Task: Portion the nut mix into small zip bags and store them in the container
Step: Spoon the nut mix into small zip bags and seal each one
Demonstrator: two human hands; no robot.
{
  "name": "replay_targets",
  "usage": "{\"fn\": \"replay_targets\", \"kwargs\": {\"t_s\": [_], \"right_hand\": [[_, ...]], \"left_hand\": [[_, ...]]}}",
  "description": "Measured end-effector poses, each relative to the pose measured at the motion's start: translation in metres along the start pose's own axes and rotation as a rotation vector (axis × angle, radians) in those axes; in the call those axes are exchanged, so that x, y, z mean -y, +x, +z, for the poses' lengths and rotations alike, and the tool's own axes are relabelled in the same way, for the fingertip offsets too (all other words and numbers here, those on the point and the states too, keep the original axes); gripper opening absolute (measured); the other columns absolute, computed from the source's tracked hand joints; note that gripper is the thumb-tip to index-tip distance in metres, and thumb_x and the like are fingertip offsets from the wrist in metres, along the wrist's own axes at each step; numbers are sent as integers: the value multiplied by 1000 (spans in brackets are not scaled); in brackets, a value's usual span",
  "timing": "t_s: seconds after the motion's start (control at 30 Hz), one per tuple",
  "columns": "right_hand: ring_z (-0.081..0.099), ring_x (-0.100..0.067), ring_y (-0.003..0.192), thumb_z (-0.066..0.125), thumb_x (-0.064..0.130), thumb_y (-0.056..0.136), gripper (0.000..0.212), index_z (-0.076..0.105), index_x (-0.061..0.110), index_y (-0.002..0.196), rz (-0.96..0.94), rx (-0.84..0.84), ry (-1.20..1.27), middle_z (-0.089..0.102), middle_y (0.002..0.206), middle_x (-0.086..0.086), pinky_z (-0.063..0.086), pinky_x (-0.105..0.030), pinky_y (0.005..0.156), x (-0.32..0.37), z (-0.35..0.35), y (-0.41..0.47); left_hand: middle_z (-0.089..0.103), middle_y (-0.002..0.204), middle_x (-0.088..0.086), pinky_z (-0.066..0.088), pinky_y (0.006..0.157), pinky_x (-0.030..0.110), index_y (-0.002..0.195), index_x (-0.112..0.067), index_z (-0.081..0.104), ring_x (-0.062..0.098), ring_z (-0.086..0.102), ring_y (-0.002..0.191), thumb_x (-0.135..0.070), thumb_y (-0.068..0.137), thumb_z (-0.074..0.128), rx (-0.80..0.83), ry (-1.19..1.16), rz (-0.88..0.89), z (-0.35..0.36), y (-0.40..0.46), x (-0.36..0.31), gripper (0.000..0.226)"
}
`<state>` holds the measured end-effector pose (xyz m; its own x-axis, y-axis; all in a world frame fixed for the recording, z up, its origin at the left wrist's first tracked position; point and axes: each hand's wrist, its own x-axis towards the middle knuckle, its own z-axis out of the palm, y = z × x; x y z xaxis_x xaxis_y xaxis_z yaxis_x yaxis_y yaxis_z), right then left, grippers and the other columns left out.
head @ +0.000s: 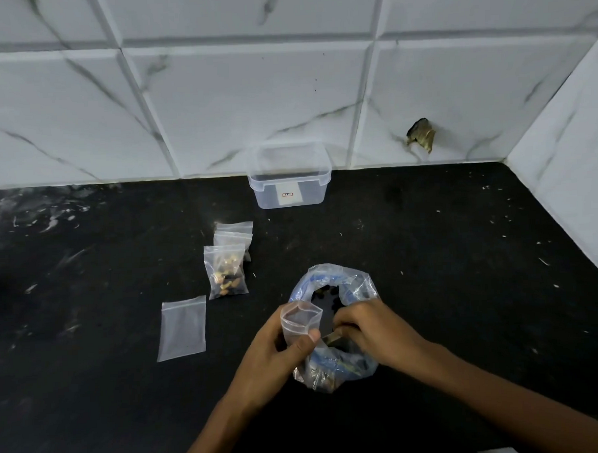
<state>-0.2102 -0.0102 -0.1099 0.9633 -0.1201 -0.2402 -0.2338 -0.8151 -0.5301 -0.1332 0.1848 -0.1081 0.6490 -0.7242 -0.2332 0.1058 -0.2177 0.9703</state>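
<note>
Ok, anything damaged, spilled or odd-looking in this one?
Yes: the tiled wall has a ragged broken hole low on the right, just above the counter. Pale flecks and smears also litter the counter. No spilled nuts visible.

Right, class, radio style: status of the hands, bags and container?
Left hand holds open small zip bag. Right hand pinching nuts in big nut-mix bag. Container empty, unobstructed.
</note>
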Motion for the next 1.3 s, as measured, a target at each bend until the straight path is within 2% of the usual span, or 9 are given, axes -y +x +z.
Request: {"fn": "replay_targets", "kwargs": {"t_s": [0.1, 0.17, 0.3, 0.5, 0.7, 0.87, 1.07, 1.17, 1.3], "right_hand": [[65, -4, 84, 60, 16, 93, 14, 71, 22, 98, 64, 44, 77, 71, 92, 7, 54, -26, 78, -1, 6, 10], [67, -6, 75, 61, 15, 92, 13, 72, 20, 98, 97, 86, 104, 71, 87, 6, 56, -28, 73, -4, 2, 12], [61, 0, 58, 63, 15, 91, 11, 73, 17, 97, 146, 79, 120, 66, 75, 8, 50, -16, 58, -11, -6, 10], [63, -2, 57, 61, 15, 93, 13, 73, 18, 98, 153, 166, 202, 72, 84, 0, 51, -18, 58, -7, -1, 14], [56, -1, 49, 59, 14, 94, 11, 70, 15, 92, 289, 126, 312, 64, 69, 3, 43, -15, 46, -15, -24, 8], [55, -6, 51, 56, 10, 95, 15, 70, 13, 91, 344, 99, 387, 70, 82, -14, 40, -16, 43, -24, -42, -2], [53, -5, 51, 59, 12, 93, 14, 72, 13, 90, 400, 26, 561, 69, 76, -4, 40, -17, 44, -20, -75, -13], [52, -5, 50, 58, 11, 93, 15, 73, 12, 90, 374, -52, 604, 69, 75, -4, 40, -18, 42, -11, -98, -17], [50, -7, 47, 59, 8, 92, 15, 73, 8, 88, 300, -145, 675, 68, 73, -7, 38, -19, 39, 10, -124, -24]], "left_hand": [[69, 118, -9, 50, 102, 46, 115, -45, 63, 11, 65, 113, -49, 79, 68, 4, 16, 2, 0, -2, -1, 36], [69, 119, -10, 50, 102, 47, 116, -47, 62, 11, 65, 113, -50, 79, 68, 18, 11, -10, -1, -3, 0, 38], [68, 119, -12, 50, 102, 47, 115, -50, 62, 9, 65, 113, -45, 83, 68, 17, 13, -25, 0, -3, -1, 33], [69, 118, -13, 50, 102, 49, 115, -49, 62, 10, 65, 112, -54, 76, 68, 52, 7, -29, 5, -4, -5, 40], [67, 118, -15, 50, 102, 47, 115, -51, 61, 7, 64, 113, -54, 77, 67, 44, 21, -35, -1, -4, -6, 38], [69, 119, -11, 50, 103, 47, 112, -53, 62, 11, 65, 114, -56, 73, 69, 32, -5, -25, -2, -3, -8, 40], [68, 118, -20, 53, 96, 33, 117, -51, 60, 4, 65, 113, -44, 84, 72, -36, 14, 8, -6, -3, -12, 35], [65, 116, -28, 55, 92, 25, 123, -46, 55, -4, 63, 110, -35, 87, 70, -109, 111, 52, -7, -3, -18, 41], [61, 123, -19, 53, 93, 28, 131, -47, 49, -1, 59, 114, -46, 84, 71, -173, 286, 122, -5, 5, -24, 52]]}}
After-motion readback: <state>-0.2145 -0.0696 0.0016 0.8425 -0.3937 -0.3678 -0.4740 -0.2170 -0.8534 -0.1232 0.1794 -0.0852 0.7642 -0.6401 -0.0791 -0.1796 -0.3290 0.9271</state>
